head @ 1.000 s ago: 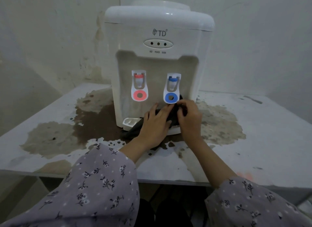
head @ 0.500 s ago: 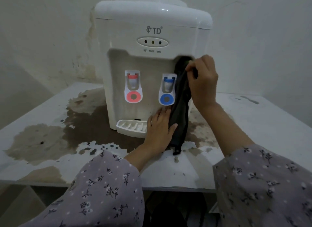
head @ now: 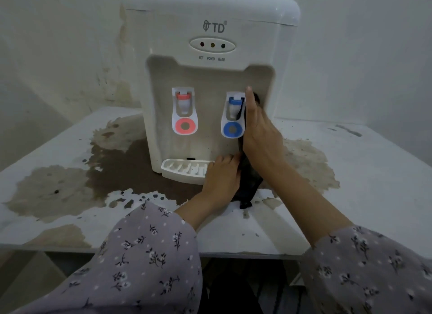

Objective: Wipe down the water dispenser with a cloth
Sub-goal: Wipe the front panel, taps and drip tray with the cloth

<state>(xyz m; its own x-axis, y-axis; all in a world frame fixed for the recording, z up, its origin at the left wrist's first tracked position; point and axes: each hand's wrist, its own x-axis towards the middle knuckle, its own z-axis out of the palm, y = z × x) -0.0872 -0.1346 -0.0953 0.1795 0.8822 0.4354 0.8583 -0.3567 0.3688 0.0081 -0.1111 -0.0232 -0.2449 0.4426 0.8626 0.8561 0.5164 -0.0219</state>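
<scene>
1. the water dispenser point(head: 210, 14) stands upright at the back of the worktop point(head: 362, 173), close to the wall, with brown stains spread round its base.
2. the cloth point(head: 249, 180) is dark and limp. it hangs in a strip from just right of the blue tap point(head: 233, 117), down past the drip tray point(head: 182, 170) and onto the worktop.
3. my right hand point(head: 259, 136) is flat with straight fingers, pressing the top of the cloth into the recess. no grip, just a push.
4. my left hand point(head: 222, 177) sits against the cloth's lower end by the tray's right corner, fingers bent. can't tell if it's pinching the fabric or only resting there.
5. my guess on handling: the cloth is soft and light and will probably slip out from under a flat palm, so i'd wad it into the palm.
6. the dispenser looks like smooth hollow plastic with no bottle on top, so probably light. a hard shove could skid it, so i'd brace its side. taps and tray look clipped on, so go gentle.
</scene>
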